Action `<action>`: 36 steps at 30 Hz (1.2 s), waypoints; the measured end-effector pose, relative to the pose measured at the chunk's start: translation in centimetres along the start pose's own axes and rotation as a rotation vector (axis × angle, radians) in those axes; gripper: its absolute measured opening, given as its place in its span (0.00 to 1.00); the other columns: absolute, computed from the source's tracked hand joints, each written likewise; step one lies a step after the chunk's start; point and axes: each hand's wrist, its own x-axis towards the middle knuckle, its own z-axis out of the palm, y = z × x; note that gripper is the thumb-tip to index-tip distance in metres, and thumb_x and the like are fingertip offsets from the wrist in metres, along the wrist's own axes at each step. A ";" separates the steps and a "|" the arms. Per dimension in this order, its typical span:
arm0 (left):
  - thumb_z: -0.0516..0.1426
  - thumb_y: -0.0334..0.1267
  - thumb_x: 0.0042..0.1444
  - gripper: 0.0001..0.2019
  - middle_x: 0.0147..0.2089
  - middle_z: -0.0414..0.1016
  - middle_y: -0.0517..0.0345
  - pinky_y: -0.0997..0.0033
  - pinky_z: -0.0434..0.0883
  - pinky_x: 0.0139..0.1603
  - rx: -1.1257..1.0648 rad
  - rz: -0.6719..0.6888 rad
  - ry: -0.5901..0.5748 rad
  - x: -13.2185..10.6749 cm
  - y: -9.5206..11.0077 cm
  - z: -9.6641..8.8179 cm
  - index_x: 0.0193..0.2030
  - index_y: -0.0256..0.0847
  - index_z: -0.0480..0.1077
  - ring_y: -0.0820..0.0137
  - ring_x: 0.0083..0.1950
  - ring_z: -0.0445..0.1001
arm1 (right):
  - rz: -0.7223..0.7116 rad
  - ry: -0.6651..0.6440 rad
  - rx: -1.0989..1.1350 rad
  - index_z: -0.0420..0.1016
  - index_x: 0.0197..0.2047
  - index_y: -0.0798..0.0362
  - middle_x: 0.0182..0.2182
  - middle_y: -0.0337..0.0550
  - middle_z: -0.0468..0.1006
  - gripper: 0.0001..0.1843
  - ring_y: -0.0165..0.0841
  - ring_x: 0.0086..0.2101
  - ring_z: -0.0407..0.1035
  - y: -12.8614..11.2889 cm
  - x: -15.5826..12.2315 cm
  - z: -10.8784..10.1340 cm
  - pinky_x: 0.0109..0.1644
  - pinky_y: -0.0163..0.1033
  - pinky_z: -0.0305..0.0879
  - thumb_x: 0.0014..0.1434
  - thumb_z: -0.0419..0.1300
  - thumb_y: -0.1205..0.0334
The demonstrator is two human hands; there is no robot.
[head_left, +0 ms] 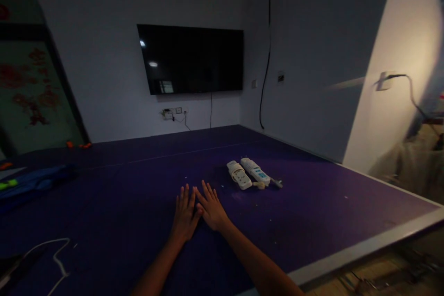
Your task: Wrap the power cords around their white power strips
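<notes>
My left hand point(186, 215) lies flat on the purple tabletop point(301, 203), fingers stretched forward and holding nothing. Beside it, my right hand point(212, 207) also rests palm down with its fingers extended. The two hands meet at the thumbs and index fingers. Just beyond my right hand lie two white power strips, side by side and at a slant. The nearer power strip point(241, 178) has its cord wound round its far part. A similar wrapped cord shows on the other power strip point(261, 175), which has blue markings. Their plugs point to the right.
A white cable point(57, 256) lies at the lower left. Blue cloth point(38, 182) with a yellow-green item sits at the left. A television point(194, 60) hangs on the far wall above sockets point(175, 111). The table's pale edge point(374, 247) runs along the right.
</notes>
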 end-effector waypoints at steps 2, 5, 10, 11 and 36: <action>0.40 0.51 0.62 0.31 0.71 0.36 0.45 0.44 0.50 0.63 -0.017 -0.010 -0.004 0.0 0.2 -0.2 0.68 0.44 0.35 0.58 0.70 0.32 | -0.002 0.005 0.004 0.39 0.68 0.43 0.68 0.46 0.33 0.31 0.45 0.65 0.35 0.0 0.0 0.0 0.62 0.57 0.45 0.64 0.43 0.51; 0.40 0.52 0.62 0.31 0.70 0.40 0.43 0.46 0.52 0.63 -0.056 -0.024 0.006 0.2 0.3 -0.6 0.68 0.41 0.40 0.58 0.70 0.36 | 0.001 0.025 0.021 0.41 0.68 0.44 0.68 0.46 0.35 0.30 0.44 0.65 0.35 -0.1 0.1 0.0 0.62 0.57 0.45 0.64 0.43 0.52; 0.40 0.51 0.62 0.26 0.59 0.65 0.43 0.56 0.63 0.57 -0.131 -0.062 0.184 0.4 0.2 -1.5 0.58 0.37 0.62 0.61 0.62 0.61 | -0.001 0.183 0.147 0.61 0.61 0.48 0.61 0.47 0.61 0.28 0.38 0.60 0.54 0.4 -0.2 0.0 0.59 0.50 0.55 0.58 0.45 0.68; 0.41 0.51 0.62 0.24 0.51 0.71 0.44 0.59 0.66 0.52 -0.122 -0.099 0.241 0.3 0.2 -1.8 0.51 0.36 0.68 0.62 0.55 0.67 | 0.035 0.231 0.173 0.69 0.56 0.48 0.54 0.47 0.70 0.28 0.37 0.55 0.62 0.7 -0.4 -0.1 0.56 0.48 0.60 0.54 0.45 0.71; 0.33 0.48 0.63 0.28 0.16 0.66 0.56 0.71 0.54 0.24 -0.163 -0.298 0.225 -0.3 -0.2 -2.5 0.16 0.42 0.58 0.71 0.20 0.65 | 0.729 0.179 -0.194 0.64 0.58 0.56 0.48 0.57 0.73 0.30 0.45 0.49 0.67 10.7 5.3 -11.1 0.47 0.44 0.61 0.53 0.58 0.54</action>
